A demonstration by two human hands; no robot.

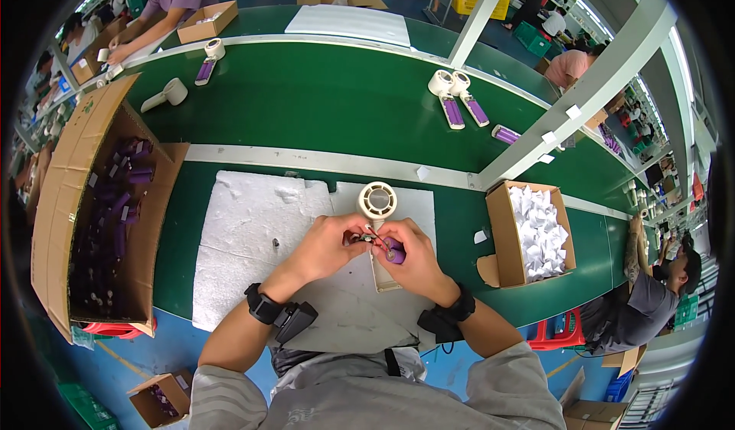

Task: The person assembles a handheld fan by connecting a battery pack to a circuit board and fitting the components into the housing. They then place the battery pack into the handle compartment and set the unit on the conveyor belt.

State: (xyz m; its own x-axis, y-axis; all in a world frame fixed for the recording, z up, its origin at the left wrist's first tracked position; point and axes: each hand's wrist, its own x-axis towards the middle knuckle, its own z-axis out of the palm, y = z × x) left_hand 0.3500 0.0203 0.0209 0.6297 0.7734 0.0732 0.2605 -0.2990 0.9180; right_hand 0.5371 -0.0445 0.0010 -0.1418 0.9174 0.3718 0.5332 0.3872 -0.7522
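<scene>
A white handheld fan (377, 200) lies in front of me, its round head pointing away and its open handle shell (385, 277) toward me. Over the handle, my right hand (416, 255) is closed around a purple battery pack (395, 255). Close beside it, my left hand (331, 244) pinches a small dark part with thin wires (366, 238), perhaps a circuit board; my fingers cover much of it. Dark and red wires run between the two hands. Beneath lie a white foam sheet (245, 239) and a smooth pale sheet (344, 307).
At left stands a tall cardboard box (57, 200) of purple battery packs. A smaller box (509, 239) of folded white papers is at right. Beyond a white rail (306, 158), several fans (450, 101) lie on the green belt (321, 93). A slanted white post (566, 101) rises at right.
</scene>
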